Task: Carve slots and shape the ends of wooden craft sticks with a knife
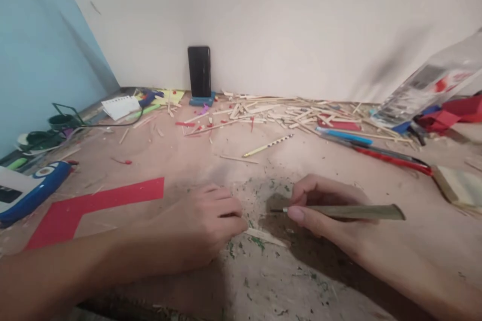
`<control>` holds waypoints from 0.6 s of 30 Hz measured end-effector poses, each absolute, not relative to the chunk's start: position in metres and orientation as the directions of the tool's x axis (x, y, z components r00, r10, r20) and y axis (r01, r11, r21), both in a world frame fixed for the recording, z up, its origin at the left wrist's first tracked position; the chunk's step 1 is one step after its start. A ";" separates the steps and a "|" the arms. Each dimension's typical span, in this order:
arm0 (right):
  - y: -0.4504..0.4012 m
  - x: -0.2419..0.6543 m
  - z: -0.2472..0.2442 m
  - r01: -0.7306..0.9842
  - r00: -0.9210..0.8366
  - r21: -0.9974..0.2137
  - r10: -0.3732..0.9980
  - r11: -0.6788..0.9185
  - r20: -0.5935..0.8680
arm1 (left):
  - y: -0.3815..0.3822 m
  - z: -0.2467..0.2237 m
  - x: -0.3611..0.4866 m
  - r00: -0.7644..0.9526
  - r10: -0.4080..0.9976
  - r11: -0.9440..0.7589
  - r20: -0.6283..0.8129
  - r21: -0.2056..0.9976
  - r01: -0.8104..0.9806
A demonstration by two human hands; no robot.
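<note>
Stick (268, 236) in one hand, tool (361, 211) in the other

I see the stick on the worktop (263, 291), between both hands. The left hand (214, 218) pinches one end; the right hand (327, 205) pinches the tool near its thin tip, which points left. Green flecks (258, 242) surround the stick. Past the left forearm lies red paper (113, 196); farther back, a pencil (267, 146), then a phone (199, 72) standing upright.

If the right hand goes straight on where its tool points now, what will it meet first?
Most likely the fingers of the left hand: the tool in the right hand points toward them across a gap, though depth is unclear.
</note>
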State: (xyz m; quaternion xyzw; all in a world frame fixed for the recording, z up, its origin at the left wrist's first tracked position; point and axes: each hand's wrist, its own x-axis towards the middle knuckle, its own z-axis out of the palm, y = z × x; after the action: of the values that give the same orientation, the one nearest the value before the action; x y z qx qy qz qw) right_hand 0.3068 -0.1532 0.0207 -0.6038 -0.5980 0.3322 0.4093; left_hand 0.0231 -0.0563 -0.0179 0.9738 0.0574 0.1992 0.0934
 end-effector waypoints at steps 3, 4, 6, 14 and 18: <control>-0.156 0.303 0.029 0.355 0.041 -0.935 0.999 0.013 0.029 | -0.061 -0.014 0.021 0.908 0.173 -0.968 0.382 0.238 0.084; -0.157 0.302 0.030 0.331 0.033 -0.944 0.999 0.000 0.011 | -0.063 -0.012 0.021 0.905 0.173 -0.965 0.388 0.249 0.078; -0.157 0.301 0.031 0.301 0.016 -0.953 0.999 -0.031 -0.027 | -0.065 -0.009 0.020 0.900 0.176 -0.961 0.398 0.267 0.070; -0.157 0.307 0.032 0.485 -0.110 -0.867 0.991 0.116 0.070 | -0.064 -0.008 0.017 0.897 0.163 -0.964 0.410 0.260 0.057; -0.159 0.310 0.035 0.549 -0.057 -0.825 0.990 0.138 0.128 | -0.065 0.002 0.015 0.917 0.167 -0.964 0.362 0.255 0.075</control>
State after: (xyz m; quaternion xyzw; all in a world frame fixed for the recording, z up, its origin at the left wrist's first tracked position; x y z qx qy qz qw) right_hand 0.3099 -0.1591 0.0350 -0.5823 -0.6607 0.3033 0.3639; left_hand 0.0150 -0.0649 0.0020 0.9718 0.0622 0.1938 0.1190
